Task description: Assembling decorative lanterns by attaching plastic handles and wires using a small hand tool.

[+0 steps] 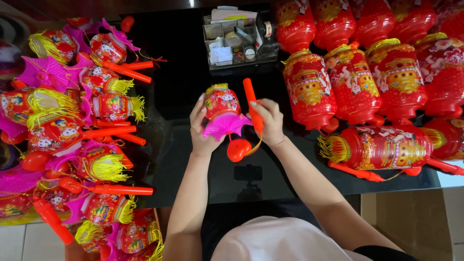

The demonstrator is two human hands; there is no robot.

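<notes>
A small red toy lantern (221,103) with a yellow fringe on top and a pink pleated skirt is held over a glossy black table (183,82). My left hand (201,129) cups the lantern's left side. My right hand (267,122) grips its orange stick handle (252,104), which points away from me. A red-orange ball (238,149) hangs on a short cord under the lantern, between my wrists.
A heap of similar small lanterns (82,130) with orange sticks covers the table's left side. Large red cylinder lanterns (377,82) fill the right. A clear organiser tray (237,41) with small items stands at the back centre. Tiled floor (415,222) shows at the lower right.
</notes>
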